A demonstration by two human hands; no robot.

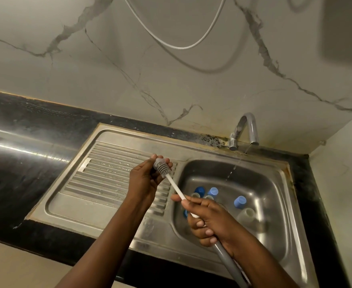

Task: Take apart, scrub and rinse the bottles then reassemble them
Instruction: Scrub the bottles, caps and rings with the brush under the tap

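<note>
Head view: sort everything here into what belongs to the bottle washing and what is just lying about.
Part of the job:
left hand gripping the small clear bottle
right hand holding the brush
blue caps and second bottle in the sink
running tap

Just there:
white hose on the wall
black counter

Drainboard (100, 183): open room at left. Basin (274, 217) floor crowded: blue caps (240, 202), clear bottle (247, 215). Tap (244, 129), water stream (232, 171) block back right. Brush (174, 185) spans divide.
</note>
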